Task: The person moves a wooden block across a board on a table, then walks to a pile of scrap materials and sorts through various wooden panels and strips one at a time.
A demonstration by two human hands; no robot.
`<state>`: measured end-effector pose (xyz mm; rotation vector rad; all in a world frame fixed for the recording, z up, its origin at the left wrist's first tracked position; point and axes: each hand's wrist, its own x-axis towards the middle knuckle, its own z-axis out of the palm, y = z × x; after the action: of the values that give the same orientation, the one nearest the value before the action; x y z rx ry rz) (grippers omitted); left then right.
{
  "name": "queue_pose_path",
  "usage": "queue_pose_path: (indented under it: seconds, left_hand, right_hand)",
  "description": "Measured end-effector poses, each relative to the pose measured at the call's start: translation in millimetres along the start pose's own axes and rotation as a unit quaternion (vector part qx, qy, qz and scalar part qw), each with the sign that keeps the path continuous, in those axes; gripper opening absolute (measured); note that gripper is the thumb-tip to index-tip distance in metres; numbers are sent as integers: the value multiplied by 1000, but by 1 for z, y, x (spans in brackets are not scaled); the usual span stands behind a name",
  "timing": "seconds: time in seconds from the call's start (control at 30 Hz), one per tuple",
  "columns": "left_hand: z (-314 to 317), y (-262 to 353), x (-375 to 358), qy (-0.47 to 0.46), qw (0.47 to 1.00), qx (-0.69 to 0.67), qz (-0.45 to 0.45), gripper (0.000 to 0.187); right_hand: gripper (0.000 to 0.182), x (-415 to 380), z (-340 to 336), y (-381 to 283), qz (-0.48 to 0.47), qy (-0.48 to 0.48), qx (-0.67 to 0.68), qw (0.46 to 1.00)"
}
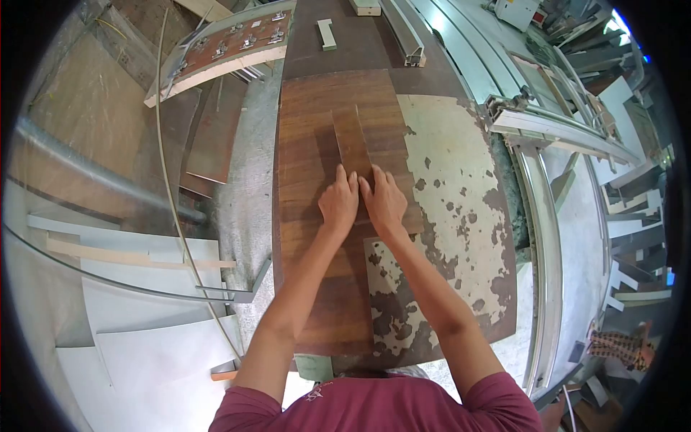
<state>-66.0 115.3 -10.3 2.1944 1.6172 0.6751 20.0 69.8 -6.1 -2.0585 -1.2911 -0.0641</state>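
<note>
A narrow brown wooden strip [351,137] lies lengthwise on a larger wood-grain panel [302,137] on the worktable. My left hand [339,199] rests at the strip's left edge, its index finger stretched forward and its other fingers partly curled. At the right edge my right hand [384,197] touches the strip with its fingertips, fingers somewhat apart. The two hands are side by side near the strip's lower part, which they partly cover. Beneath the panel, a board with a peeling cream surface [457,165] shows on the right.
A small pale block [326,34] and a metal profile [404,36] lie at the table's far end. Metal rails [540,237] run along the right. On the left are a curved board with metal fittings [234,43], a long thin strip [167,158] and white sheets [155,353].
</note>
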Motion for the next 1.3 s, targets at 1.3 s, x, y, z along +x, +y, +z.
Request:
queue_pose_path:
  seconds: [1.3]
  left_hand:
    - [2,46,-130,-101,994,15,42,51]
  right_hand:
    - [45,-104,-86,48,28,-139,-68,988]
